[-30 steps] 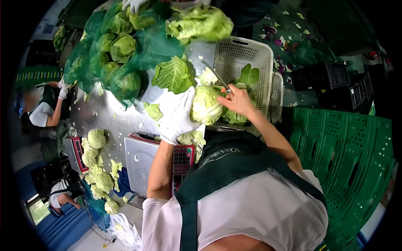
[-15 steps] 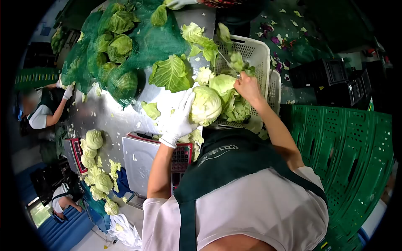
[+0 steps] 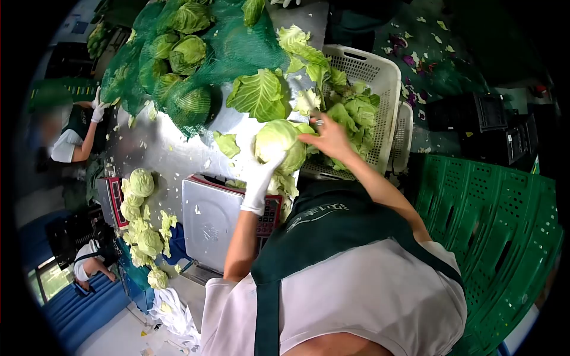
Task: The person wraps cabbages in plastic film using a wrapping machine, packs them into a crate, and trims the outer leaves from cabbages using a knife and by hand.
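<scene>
My left hand (image 3: 258, 178), in a white glove, is wrapped round the lower left side of a pale green cabbage (image 3: 278, 144) above the metal table. Bare, my right hand (image 3: 330, 137) is at the cabbage's right side, its fingers closed round a knife (image 3: 316, 115) whose blade is blurred and points up and left. Loose outer leaves (image 3: 359, 115) lie in the white perforated crate (image 3: 389, 101) beyond that hand. A large flat leaf (image 3: 259, 95) rests on the table above the cabbage.
Green netting (image 3: 243, 47) with several cabbages is at the upper left. A scale (image 3: 208, 222) stands left of my apron, and trimmed cabbages (image 3: 148, 242) lie farther left. Green crates (image 3: 487, 219) stand at the right. A co-worker (image 3: 74, 139) is at the far left.
Leaves have dropped into the white crate. My right hand has come back to the cabbage with the knife, and my left hand has turned and now grips lower on it. The view has shifted slightly.
</scene>
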The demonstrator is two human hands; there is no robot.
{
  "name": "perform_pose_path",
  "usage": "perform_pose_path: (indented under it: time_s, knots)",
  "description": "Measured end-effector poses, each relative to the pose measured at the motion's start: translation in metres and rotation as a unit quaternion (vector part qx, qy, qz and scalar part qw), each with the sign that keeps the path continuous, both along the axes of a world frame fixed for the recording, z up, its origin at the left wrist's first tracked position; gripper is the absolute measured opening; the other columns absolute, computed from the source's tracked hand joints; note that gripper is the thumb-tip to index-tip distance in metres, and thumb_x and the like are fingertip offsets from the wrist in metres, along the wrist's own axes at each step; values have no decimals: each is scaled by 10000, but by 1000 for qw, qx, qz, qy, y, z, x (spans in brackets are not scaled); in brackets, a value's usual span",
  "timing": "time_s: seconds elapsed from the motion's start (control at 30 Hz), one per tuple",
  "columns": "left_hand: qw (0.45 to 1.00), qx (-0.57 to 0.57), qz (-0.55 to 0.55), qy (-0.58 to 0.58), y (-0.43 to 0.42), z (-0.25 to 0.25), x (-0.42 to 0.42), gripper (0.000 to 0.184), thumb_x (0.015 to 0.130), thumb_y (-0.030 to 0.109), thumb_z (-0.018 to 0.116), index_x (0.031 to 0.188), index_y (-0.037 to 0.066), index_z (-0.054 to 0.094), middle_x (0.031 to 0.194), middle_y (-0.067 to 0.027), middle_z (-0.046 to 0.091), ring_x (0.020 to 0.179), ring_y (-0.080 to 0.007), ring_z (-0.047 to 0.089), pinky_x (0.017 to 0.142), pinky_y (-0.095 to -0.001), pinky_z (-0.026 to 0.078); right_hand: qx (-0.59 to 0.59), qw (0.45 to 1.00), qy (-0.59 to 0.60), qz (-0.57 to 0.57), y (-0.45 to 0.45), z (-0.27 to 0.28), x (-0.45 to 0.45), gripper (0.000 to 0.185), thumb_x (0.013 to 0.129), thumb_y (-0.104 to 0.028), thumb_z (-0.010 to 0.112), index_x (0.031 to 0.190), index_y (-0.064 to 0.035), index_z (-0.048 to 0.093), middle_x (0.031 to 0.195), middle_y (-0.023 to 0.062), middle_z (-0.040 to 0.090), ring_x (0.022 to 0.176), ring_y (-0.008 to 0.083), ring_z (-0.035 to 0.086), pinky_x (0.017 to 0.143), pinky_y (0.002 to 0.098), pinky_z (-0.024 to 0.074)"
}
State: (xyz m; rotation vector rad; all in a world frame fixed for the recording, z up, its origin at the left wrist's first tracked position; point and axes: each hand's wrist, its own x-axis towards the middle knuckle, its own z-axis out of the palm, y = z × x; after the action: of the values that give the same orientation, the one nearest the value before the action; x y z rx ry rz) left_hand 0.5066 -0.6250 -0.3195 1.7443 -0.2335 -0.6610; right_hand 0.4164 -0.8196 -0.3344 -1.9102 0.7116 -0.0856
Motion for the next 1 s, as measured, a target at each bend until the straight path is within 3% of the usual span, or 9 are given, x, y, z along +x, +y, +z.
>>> perform_pose_path:
  time_s: [0.1,0.2,0.37,0.5,0.63,0.73,0.8,0.87,1.0]
  knots:
    - [999,-7,34,-33,-16,4,-7,870,719,118,752,1390,-23,216,1307,-183,406,1160,-235,450,977,-317,388,61,995,-66,-33,15,-23,25,503,772,-396,713,1002,34,587,583,38,529,480,159,517,442,294,409]
    - [987,-103,67,103,-5,1,7,825,741,103,714,1396,0,222,1310,-183,405,1154,-245,455,977,-332,389,-147,978,-141,-45,12,-40,28,236,822,-198,630,802,26,554,589,187,610,534,299,638,476,390,486]
    - [985,-77,152,2,5,-22,33,709,822,213,634,1407,46,270,1351,-233,373,1206,-257,421,1013,-350,332,-168,981,-59,-78,-13,-80,19,205,809,-163,609,801,33,547,564,174,602,515,308,632,456,381,510]
    - [991,4,100,-87,7,-12,49,692,814,298,673,1366,33,351,1349,-218,385,1211,-244,419,997,-321,353,-154,982,-7,-111,-28,-79,-5,228,782,-170,611,839,45,560,618,197,613,581,338,638,539,418,519]
    - [999,4,34,-1,8,-2,59,686,777,314,711,1305,-4,407,1197,-165,525,1043,-239,556,877,-310,464,-230,959,77,-145,-46,-85,-37,338,780,-226,655,944,57,567,698,202,633,572,337,635,540,409,521]
    - [985,-87,90,118,11,-7,76,667,785,320,696,1289,-19,420,1159,-158,555,1013,-231,576,860,-323,480,-206,963,-48,-165,-40,-65,-38,485,778,-330,695,1045,50,555,748,174,647,481,260,607,442,357,491]
    - [976,-124,77,163,18,-18,83,623,809,342,654,1268,-22,441,1177,-162,552,1034,-235,576,868,-344,486,199,974,-17,-108,-21,-29,-13,596,757,-436,713,1090,30,544,756,119,650,417,153,544,395,291,442]
    - [940,-186,94,269,17,-16,74,591,835,365,607,1258,-17,453,1195,-168,547,1052,-248,573,885,-367,485,259,965,-14,-43,-4,1,9,615,749,-459,716,1108,12,547,712,69,637,395,87,486,398,252,412]
    - [912,-244,104,314,11,-18,53,577,843,395,567,1289,50,445,1234,-140,531,1087,-270,554,902,-397,479,64,994,-82,23,11,4,41,398,770,-378,700,889,-11,599,599,61,593,429,150,523,444,303,418]
